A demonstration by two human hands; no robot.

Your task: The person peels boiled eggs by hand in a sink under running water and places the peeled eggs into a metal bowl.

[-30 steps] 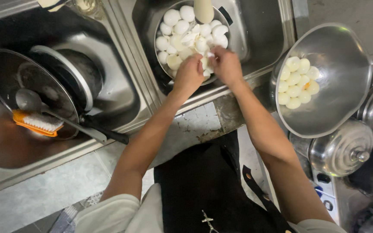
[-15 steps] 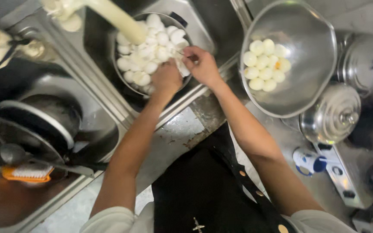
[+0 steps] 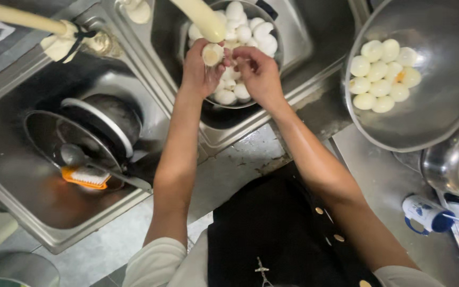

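Over a round steel bowl [image 3: 272,79] of white boiled eggs [image 3: 243,32], the left hand [image 3: 200,66] pinched one pale egg [image 3: 212,54]; the right hand [image 3: 258,69] touched it with curled fingers.

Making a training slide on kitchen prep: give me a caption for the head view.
Left hand holds a peeled egg beside the right hand, over a bowl of eggs in the sink.

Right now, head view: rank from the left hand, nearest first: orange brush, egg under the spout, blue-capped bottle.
1. Egg, held in the left hand under the spout.
2. Orange brush, in the left basin, lower left.
3. Blue-capped bottle, on the counter, far lower right.
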